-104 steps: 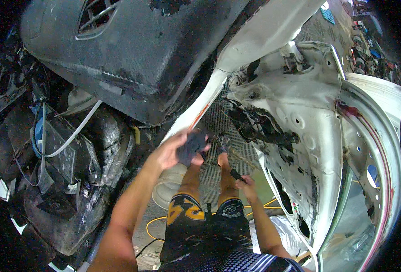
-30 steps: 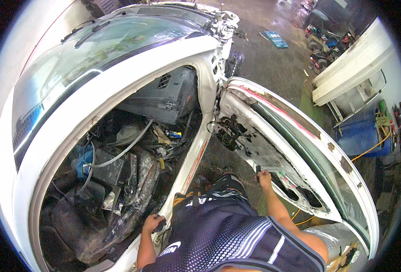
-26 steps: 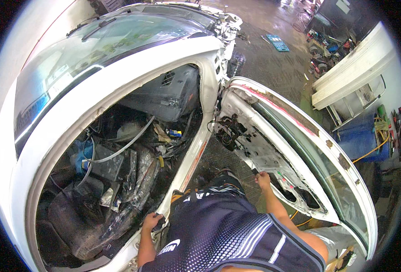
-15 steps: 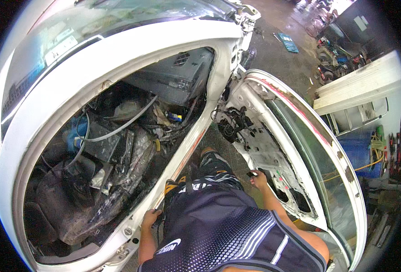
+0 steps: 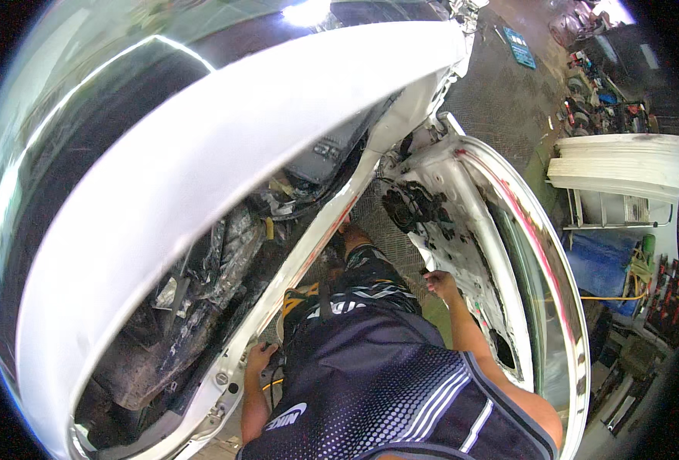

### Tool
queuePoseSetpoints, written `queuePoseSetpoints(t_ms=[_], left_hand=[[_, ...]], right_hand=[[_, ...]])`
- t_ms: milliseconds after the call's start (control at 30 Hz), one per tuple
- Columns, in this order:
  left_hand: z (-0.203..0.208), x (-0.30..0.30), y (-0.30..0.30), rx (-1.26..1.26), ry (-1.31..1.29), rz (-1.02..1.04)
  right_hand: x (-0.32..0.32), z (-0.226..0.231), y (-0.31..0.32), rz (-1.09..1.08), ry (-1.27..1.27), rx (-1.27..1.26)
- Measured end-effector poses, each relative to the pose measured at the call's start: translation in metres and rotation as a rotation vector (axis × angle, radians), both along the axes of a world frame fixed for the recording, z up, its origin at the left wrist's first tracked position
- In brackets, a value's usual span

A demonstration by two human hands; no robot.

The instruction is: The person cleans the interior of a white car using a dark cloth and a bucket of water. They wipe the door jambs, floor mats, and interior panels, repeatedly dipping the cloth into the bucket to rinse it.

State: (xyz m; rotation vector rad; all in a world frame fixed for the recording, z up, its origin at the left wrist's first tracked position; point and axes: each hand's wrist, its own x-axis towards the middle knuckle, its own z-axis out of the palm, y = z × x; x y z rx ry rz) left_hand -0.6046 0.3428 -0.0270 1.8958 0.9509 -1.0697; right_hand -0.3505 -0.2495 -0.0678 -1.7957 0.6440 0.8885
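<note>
Fingers of the right hand were closed on a small black object right of the frame's centre, beside the open white metal car door. The left hand, lower left of centre, was bent beside the white painted door sill; whether its fingers gripped anything could not be told. A white curved roof edge swept across the upper left; a flat blue case lay at upper right.
</note>
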Motion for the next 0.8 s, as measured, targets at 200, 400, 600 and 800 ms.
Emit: queuePoseSetpoints(t_ms=[200, 400, 600, 800], left_hand=[[0.002, 0.092, 0.019, 0.012, 0.08, -0.175], [0.014, 0.198, 0.008, 0.067, 0.085, 0.085], [0.023, 0.253, 0.004, 0.055, 0.019, 0.03], [0.027, 0.253, 0.004, 0.076, 0.027, -0.001]], right_hand=[[0.009, -0.021, -0.006, -0.637, 0.238, 0.344], [0.01, -0.007, -0.014, -0.373, 0.204, 0.182], [0.016, -0.011, -0.009, -0.387, 0.256, 0.102], [0.01, -0.023, -0.018, -0.478, 0.269, 0.286]])
